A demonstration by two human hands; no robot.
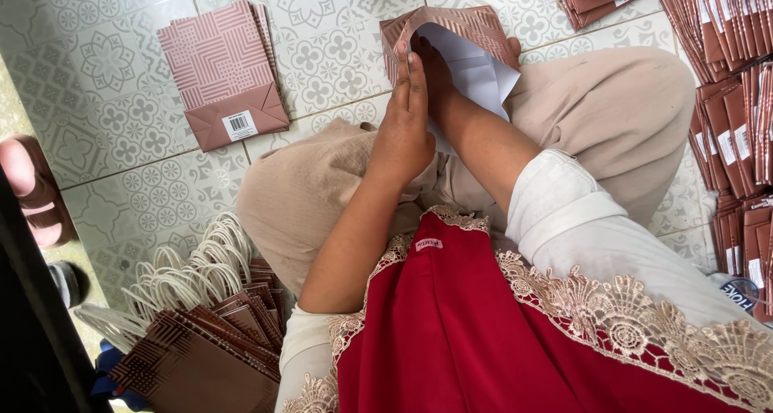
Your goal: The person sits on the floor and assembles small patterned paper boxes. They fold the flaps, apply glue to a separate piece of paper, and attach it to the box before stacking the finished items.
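Note:
I sit on a patterned tile floor with a pink-brown striped paper bag (475,25) held over my knees, its white inside showing. My left hand (403,131) is flat, fingers straight and together, pressed against the left edge of the bag's mouth. My right hand (439,75) reaches into the bag, most of its fingers hidden inside. One fingertip shows at the bag's outer right edge.
A small stack of flat folded pink bags (225,75) lies on the floor tiles (121,51) at the upper left. Brown bags with white cord handles (201,324) are piled at the lower left. Rows of flat folded bags (733,99) line the right side. A sandal (32,187) sits at the left edge.

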